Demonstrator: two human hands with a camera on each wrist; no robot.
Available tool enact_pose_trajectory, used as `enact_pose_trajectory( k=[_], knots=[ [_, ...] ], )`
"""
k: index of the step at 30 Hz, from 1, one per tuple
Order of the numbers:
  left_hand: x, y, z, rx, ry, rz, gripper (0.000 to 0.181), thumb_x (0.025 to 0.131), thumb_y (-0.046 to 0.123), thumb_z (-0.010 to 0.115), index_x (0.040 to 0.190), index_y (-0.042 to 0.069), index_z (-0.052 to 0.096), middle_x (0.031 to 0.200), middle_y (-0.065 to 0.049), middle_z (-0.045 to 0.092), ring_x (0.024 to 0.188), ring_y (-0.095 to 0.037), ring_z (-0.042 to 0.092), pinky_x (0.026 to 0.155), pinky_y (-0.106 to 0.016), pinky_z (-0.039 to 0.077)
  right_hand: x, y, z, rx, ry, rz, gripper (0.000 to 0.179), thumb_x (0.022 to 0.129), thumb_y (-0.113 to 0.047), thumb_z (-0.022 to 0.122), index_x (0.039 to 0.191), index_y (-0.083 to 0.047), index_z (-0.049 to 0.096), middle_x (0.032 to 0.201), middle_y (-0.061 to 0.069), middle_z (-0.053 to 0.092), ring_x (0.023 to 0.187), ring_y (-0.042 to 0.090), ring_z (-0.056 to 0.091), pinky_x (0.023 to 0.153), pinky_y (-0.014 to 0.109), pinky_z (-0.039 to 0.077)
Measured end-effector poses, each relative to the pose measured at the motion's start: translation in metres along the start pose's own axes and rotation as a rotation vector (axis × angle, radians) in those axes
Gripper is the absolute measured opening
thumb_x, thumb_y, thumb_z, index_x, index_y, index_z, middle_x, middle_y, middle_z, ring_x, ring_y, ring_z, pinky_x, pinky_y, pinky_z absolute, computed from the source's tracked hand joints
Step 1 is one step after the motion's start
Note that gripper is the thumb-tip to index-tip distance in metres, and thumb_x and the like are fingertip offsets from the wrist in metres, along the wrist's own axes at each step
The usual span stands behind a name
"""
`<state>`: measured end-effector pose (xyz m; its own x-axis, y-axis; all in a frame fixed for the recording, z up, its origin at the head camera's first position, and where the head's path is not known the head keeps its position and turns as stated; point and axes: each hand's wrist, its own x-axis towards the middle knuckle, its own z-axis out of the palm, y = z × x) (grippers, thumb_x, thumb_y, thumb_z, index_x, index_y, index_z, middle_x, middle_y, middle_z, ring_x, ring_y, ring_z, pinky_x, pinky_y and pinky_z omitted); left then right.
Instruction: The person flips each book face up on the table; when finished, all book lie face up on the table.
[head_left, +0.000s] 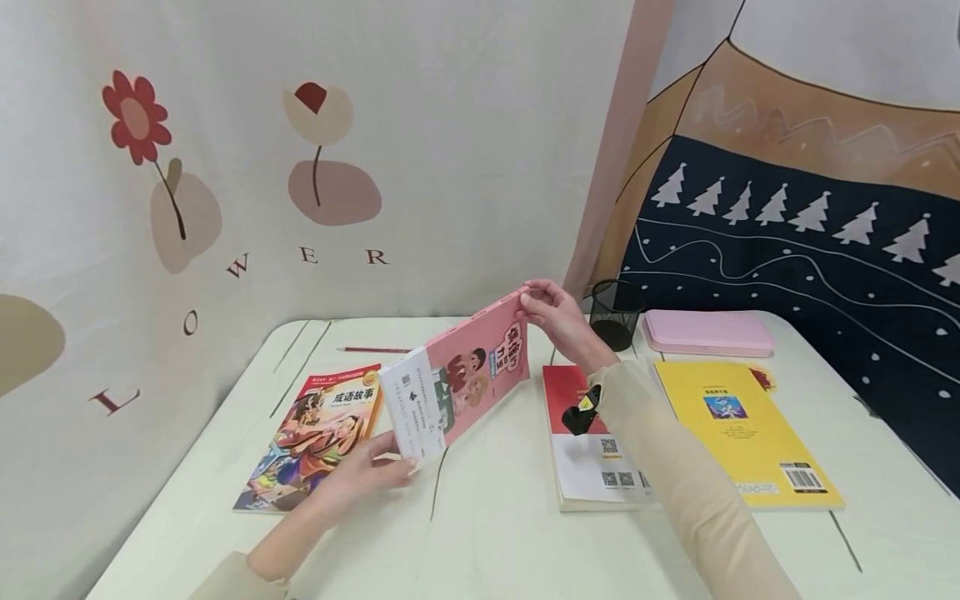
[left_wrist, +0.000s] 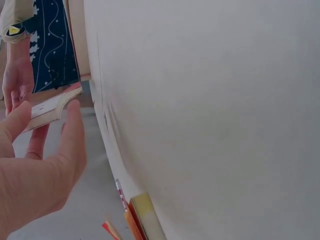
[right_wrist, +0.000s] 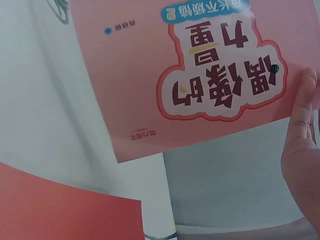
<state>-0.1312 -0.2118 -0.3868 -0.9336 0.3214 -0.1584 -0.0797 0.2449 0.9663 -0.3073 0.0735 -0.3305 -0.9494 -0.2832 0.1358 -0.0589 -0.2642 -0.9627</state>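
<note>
While right fingers pinch the pink book at its upper corner, left fingers grip the lower.

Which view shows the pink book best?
The head view: it shows the pink book nearly whole, spine and illustrated cover together. The right wrist view gives the cover title closer, but upside down and cropped; the left wrist view shows mainly page edges, partly hidden by the left hand.

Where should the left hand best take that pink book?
Probably pinch the pink book by its lower end, from the left, across its thickness: it's thin and slopes down toward the left hand, while the right hand holds its upper end.
</note>
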Motion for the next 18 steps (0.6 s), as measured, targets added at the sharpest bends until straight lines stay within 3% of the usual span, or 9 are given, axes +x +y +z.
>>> enact_pose_trajectory(
  k=[4,9,14,18],
  knots=[
    [0.000,-0.001,0.006,0.065,0.097,-0.028,0.056,0.079,0.020,0.066,0.123,-0.006,0.043,0.098,-0.013,0.055,0.086,-0.026,0.056,0.072,-0.035,0.050,0.003,0.001,0.002,-0.065,-0.002,-0.015,0.038,0.085,-0.015,0.059,0.118,-0.005,0.042,0.105,0.011,0.048,0.091,0.021,0.054,0.088,0.030,0.042],
    [0.000,0.000,0.014,0.024,0.150,-0.062,0.055,0.076,0.017,0.068,0.121,-0.004,0.044,0.089,-0.012,0.054,0.077,-0.022,0.056,0.067,-0.036,0.051,0.010,0.005,0.005,-0.113,0.018,-0.005,0.033,0.085,-0.015,0.059,0.114,-0.007,0.045,0.106,0.012,0.049,0.093,0.023,0.052,0.087,0.030,0.042],
    [-0.001,0.000,0.019,-0.016,0.162,-0.090,0.052,0.079,0.016,0.066,0.122,-0.001,0.042,0.091,-0.013,0.053,0.079,-0.024,0.057,0.067,-0.036,0.051,0.016,0.011,0.009,-0.148,0.046,0.017,0.030,0.086,-0.014,0.058,0.113,-0.008,0.048,0.106,0.011,0.049,0.093,0.023,0.053,0.085,0.029,0.044],
    [-0.002,-0.001,0.018,-0.060,0.116,-0.094,0.056,0.083,0.017,0.062,0.128,0.001,0.034,0.094,-0.013,0.055,0.083,-0.028,0.058,0.070,-0.037,0.050,0.018,0.013,0.015,-0.184,0.048,0.026,0.029,0.086,-0.014,0.058,0.113,-0.007,0.049,0.106,0.011,0.050,0.094,0.023,0.053,0.083,0.028,0.045]
  ],
)
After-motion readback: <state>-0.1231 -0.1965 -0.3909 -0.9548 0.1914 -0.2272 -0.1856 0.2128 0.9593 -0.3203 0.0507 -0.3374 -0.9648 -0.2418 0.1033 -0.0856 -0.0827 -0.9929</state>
